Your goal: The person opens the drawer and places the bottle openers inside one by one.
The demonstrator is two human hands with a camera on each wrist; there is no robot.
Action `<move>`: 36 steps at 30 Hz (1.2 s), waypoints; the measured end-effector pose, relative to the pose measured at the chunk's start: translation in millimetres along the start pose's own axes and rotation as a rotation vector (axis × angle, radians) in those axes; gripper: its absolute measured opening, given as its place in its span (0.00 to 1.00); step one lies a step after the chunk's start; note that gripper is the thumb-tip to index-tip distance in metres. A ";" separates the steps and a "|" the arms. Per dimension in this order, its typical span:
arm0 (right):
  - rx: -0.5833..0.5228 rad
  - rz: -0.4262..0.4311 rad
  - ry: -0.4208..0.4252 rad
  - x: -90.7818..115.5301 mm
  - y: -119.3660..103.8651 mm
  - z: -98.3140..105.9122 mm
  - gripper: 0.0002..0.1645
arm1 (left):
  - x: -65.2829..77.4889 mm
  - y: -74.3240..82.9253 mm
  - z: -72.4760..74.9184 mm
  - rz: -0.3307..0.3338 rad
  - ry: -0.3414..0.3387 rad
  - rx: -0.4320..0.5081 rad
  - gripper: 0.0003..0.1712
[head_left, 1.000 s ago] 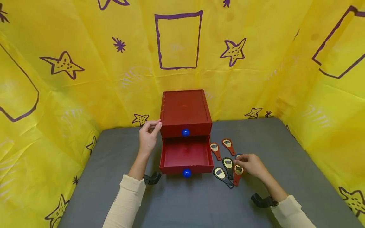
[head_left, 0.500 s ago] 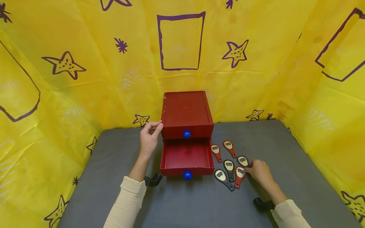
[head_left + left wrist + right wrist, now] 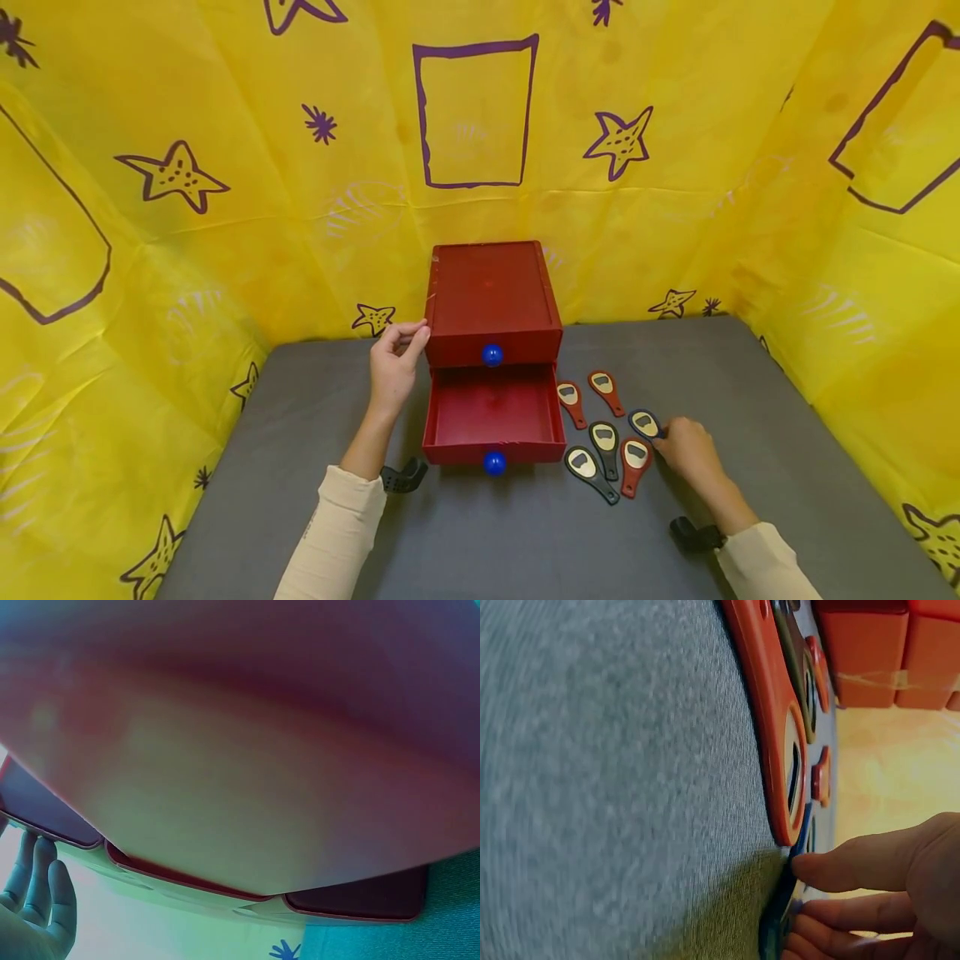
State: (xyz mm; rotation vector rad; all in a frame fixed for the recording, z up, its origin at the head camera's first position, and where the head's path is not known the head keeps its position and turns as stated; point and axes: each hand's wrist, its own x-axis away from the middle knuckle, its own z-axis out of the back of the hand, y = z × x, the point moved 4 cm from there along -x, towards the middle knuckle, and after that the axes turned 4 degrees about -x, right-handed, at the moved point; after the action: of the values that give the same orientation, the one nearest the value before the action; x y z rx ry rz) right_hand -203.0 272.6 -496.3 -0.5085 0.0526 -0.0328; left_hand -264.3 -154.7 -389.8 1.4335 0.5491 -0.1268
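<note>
My left hand [image 3: 393,371] rests its fingertips against the left front corner of a red two-drawer box [image 3: 491,287]. In the left wrist view, those fingers [image 3: 37,881] lie fairly straight along the box's side. The lower drawer [image 3: 457,454], with a blue knob, is pulled out and its floor is bare. To the right of the box, my right hand [image 3: 688,450] pinches a blue bottle opener [image 3: 645,423] at its handle, low over the table. A red bottle opener [image 3: 635,457] lies just left of the hand; the right wrist view shows the thumb [image 3: 840,864] on the blue one.
Two dark bottle openers, one at the front [image 3: 581,461] and one behind it [image 3: 603,437], lie near the drawer. Two more red ones, one beside the box [image 3: 569,396] and one farther right [image 3: 602,384], lie behind them. Yellow cloth walls [image 3: 480,212] surround the grey table [image 3: 322,417].
My right hand has moved right, from over the bottle openers to the blue one's handle, and the blue bottle opener has shifted slightly right. The left hand stays at the box.
</note>
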 end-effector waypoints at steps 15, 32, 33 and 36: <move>-0.006 -0.024 0.001 0.8 1.5 -0.6 0.17 | 1.4 1.7 0.3 0.001 0.004 -0.007 0.09; -0.142 -0.055 -0.022 -0.7 10.5 1.1 0.17 | 4.7 23.7 -0.3 0.024 -0.018 -0.038 0.11; -0.154 -0.062 -0.032 -1.2 10.0 2.2 0.19 | 5.8 27.8 -0.7 0.025 -0.021 -0.044 0.11; -0.205 -0.076 -0.067 -2.2 6.7 5.6 0.20 | 7.6 34.4 -1.3 0.027 -0.021 -0.042 0.12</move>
State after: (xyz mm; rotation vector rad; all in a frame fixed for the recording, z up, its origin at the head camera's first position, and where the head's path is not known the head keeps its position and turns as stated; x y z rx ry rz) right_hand -204.7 281.3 -494.6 -0.7157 -0.0292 -0.0851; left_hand -244.1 -146.3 -362.1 1.3963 0.5121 -0.1084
